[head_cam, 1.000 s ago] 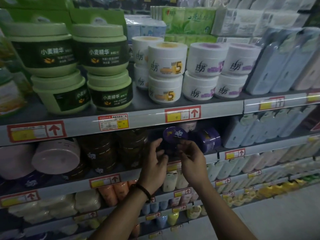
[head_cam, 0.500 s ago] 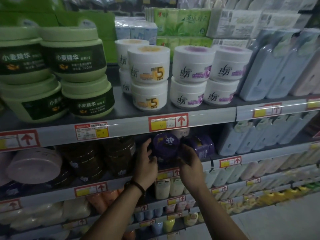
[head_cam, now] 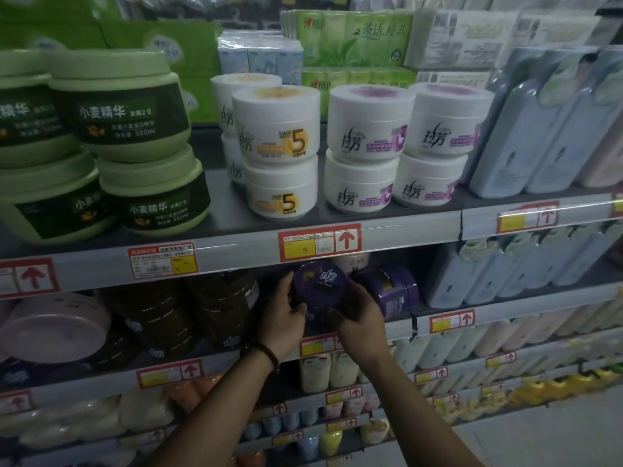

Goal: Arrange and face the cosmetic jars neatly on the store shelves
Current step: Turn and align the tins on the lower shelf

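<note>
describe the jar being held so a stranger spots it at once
Find the red price tag marked 9 under the white jars. Just below, left hand and right hand grip a dark purple jar. Unlike the paler purple jar beside it, its white-logo lid faces out.

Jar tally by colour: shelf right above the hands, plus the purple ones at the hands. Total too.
Green jars: 4
White jars, orange label: 4
White jars, purple label: 4
Purple jars: 2, including the held purple jar in left hand and right hand
Total: 14
</note>
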### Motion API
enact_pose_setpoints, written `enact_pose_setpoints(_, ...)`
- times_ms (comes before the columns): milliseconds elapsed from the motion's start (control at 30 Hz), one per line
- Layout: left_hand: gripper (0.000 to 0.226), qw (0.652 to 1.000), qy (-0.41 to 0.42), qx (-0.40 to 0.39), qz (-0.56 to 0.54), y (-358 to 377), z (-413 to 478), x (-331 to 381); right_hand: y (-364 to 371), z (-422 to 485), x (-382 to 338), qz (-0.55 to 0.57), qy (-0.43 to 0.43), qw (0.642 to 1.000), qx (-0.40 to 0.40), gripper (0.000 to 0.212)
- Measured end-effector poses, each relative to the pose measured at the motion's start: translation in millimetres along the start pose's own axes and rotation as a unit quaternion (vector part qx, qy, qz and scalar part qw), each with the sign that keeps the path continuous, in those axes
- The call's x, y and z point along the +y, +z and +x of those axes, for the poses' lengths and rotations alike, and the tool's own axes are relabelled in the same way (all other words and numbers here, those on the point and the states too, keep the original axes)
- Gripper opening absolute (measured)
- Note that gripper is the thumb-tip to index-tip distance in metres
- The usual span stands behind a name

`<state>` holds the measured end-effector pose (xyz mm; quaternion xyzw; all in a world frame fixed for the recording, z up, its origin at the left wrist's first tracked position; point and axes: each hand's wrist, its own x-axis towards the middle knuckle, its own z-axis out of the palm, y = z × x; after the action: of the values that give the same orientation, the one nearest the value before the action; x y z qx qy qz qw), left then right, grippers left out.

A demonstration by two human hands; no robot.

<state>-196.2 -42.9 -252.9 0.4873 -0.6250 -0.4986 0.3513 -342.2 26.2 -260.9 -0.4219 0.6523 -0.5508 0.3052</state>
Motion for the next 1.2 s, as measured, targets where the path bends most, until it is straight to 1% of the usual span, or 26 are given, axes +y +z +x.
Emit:
enact_pose_setpoints(67,0.069,1.000,0.002,-0.003,0.008,0.0,1.3,-2.8,-0.2,3.0,1.1,-0.008,0.000,1.000,-0.002,0.074)
enact_pose_setpoints(233,0.070,0.999,-0.002,-0.028,0.020,-2.4,3.3,-8.3,0.7,7.9,6.2,-0.026,0.003,1.000,-0.004,0.072)
enact_pose_setpoints(400,0.069,0.997,0.016,-0.038,0.059,-1.1,2.4,-13.6,0.9,9.7,9.4,-0.035,0.005,0.999,0.000,0.073)
enact_pose_setpoints(567,0.063,0.998,0.009,-0.039,0.055,-1.6,1.0,-14.2,1.4,8.9,12.0,-0.036,0.017,0.999,-0.014,0.065)
enact_pose_setpoints(767,0.063,0.998,0.012,-0.044,0.052,-4.3,-0.4,-9.8,-0.3,10.3,10.2,-0.042,0.016,0.999,-0.014,0.065)
enact_pose_setpoints(1067,0.057,0.998,0.026,-0.047,0.018,-8.7,-4.3,-11.1,-0.4,8.1,7.2,-0.018,0.016,0.999,-0.025,0.062)
enact_pose_setpoints(1200,0.055,0.998,0.037,-0.051,0.015,-10.6,-7.4,-10.6,-2.2,4.4,6.0,0.015,0.014,0.999,-0.030,0.059)
